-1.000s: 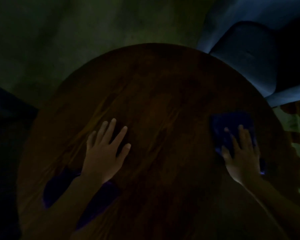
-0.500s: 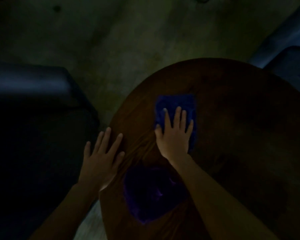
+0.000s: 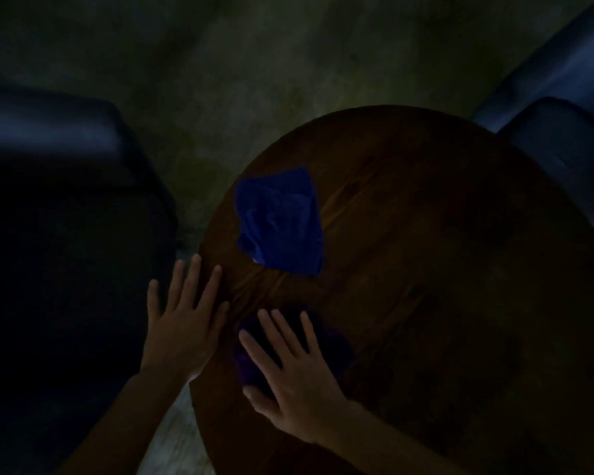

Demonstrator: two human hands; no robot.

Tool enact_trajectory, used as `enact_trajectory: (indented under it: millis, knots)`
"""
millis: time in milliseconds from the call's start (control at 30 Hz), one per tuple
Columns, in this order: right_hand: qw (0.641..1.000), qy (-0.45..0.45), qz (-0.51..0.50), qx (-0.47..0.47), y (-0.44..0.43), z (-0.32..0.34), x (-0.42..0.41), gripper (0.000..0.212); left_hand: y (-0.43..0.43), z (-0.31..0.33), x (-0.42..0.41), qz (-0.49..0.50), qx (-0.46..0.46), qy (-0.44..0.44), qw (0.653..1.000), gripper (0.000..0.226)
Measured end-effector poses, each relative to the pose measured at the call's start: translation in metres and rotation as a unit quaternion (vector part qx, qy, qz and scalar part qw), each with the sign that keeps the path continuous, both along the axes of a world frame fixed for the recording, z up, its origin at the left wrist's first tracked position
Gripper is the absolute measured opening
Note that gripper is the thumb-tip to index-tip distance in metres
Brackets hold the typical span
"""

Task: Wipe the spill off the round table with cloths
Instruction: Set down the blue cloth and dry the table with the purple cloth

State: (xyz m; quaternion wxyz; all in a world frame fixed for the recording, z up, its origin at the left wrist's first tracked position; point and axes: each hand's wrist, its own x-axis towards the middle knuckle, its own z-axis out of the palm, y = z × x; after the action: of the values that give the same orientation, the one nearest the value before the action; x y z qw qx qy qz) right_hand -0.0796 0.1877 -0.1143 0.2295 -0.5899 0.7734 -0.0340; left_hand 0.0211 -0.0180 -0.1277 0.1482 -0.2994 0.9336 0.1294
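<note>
My right hand (image 3: 295, 375) lies flat, fingers spread wide, pressing on the dark purple cloth (image 3: 336, 354) near the left rim of the round desk (image 3: 426, 269); nothing is pinched, just palm on fabric. My left hand (image 3: 182, 323) is open too, fingers splayed, resting half over the desk's left edge, holding nothing. The blue cloth (image 3: 280, 222) sits loose and rumpled just beyond, untouched, on the far-left part of the top. Judgement: the step in hand is wiping with the purple cloth. To do it well I should keep the palm flat, sweep inward from the rim so liquid isn't pushed over the edge, and brace with the left. The light is too dim to pick out the spill itself; a few paler streaks in the wood between the cloths could be grain or wet, I cannot tell. Wood top, dark brown. Room very dark: mottled greenish floor (image 3: 220, 97) beyond, a dark upholstered seat (image 3: 66, 166) at left, a blue chair (image 3: 563, 149) far right.
</note>
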Motion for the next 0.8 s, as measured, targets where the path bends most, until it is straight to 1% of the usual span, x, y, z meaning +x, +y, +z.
enact_trajectory:
  millis: [67,167,233,267,300,333,367,400,433,467,500,533,567,633,667,733,800]
  knots:
    - [1.000,-0.015,0.021,-0.002,0.024,-0.011,-0.011,0.074,0.010,-0.002,-0.004,0.001,-0.020,0.012,1.000,0.070]
    - [0.994,-0.009,0.107,-0.008,0.045,-0.018,-0.051,0.073,0.033,-0.005,-0.015,-0.031,-0.027,0.034,0.999,0.067]
    - [0.983,0.008,0.184,-0.008,0.056,-0.014,-0.100,0.074,0.053,-0.008,-0.023,-0.039,-0.020,0.027,0.999,0.068]
    - [0.979,0.025,0.204,-0.015,0.061,-0.014,-0.132,0.074,0.063,-0.010,-0.028,-0.033,-0.013,0.015,0.999,0.069]
    - [0.980,0.049,0.193,-0.023,0.066,-0.015,-0.166,0.073,0.073,-0.012,-0.033,-0.019,-0.007,0.002,1.000,0.072]
    - [0.986,0.075,0.143,-0.035,0.071,-0.018,-0.201,0.072,0.082,-0.014,-0.038,-0.004,-0.006,-0.003,1.000,0.074]
    - [0.993,0.091,0.053,-0.046,0.075,-0.019,-0.236,0.072,0.089,-0.016,-0.042,0.004,-0.010,-0.003,1.000,0.076]
    - [0.993,0.089,-0.059,-0.047,0.076,-0.017,-0.268,0.071,0.094,-0.015,-0.047,-0.005,-0.015,0.001,1.000,0.075]
    - [0.982,0.075,-0.171,-0.040,0.076,-0.013,-0.294,0.069,0.099,-0.015,-0.050,-0.033,-0.019,0.007,0.999,0.073]
    - [0.961,0.047,-0.273,-0.023,0.072,-0.010,-0.312,0.068,0.105,-0.014,-0.053,-0.071,-0.020,0.015,0.997,0.070]
    - [0.939,0.027,-0.343,-0.011,0.063,-0.010,-0.321,0.069,0.110,-0.014,-0.056,-0.105,-0.020,0.024,0.994,0.068]
    - [0.927,0.024,-0.374,-0.006,0.051,-0.010,-0.321,0.069,0.114,-0.012,-0.059,-0.129,-0.017,0.030,0.991,0.067]
    - [0.923,0.030,-0.383,-0.015,0.038,-0.011,-0.314,0.068,0.116,-0.011,-0.062,-0.140,-0.013,0.034,0.990,0.066]
    - [0.928,0.052,-0.364,-0.050,0.020,-0.014,-0.284,0.070,0.122,-0.007,-0.068,-0.145,-0.013,0.043,0.988,0.065]
    - [0.941,0.064,-0.327,-0.059,0.017,-0.016,-0.263,0.070,0.125,-0.005,-0.071,-0.142,-0.018,0.051,0.988,0.064]
    - [0.977,0.060,-0.195,-0.070,0.025,-0.019,-0.209,0.065,0.128,0.003,-0.077,-0.133,-0.023,0.081,0.988,0.063]
    - [0.996,0.039,-0.029,-0.078,0.057,-0.019,-0.165,0.058,0.126,0.013,-0.088,-0.126,-0.028,0.128,0.983,0.061]
